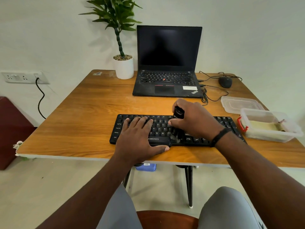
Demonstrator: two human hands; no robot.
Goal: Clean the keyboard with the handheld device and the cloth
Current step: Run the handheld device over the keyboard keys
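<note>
A black keyboard (161, 129) lies near the front edge of the wooden table (85, 113). My left hand (140, 136) rests flat on its left half, fingers straight across the keys and thumb along the front edge. My right hand (193, 119) grips a small black handheld device (178, 113) upright over the keyboard's middle, its lower end down among the keys near some pale dust. A pale cloth (264, 126) lies inside a clear plastic box at the right.
An open black laptop (166, 63) stands behind the keyboard, beside a potted plant (123, 63). A mouse (225, 82) and cables lie at the back right. The clear box (270, 136) and its lid (239, 104) sit right of the keyboard.
</note>
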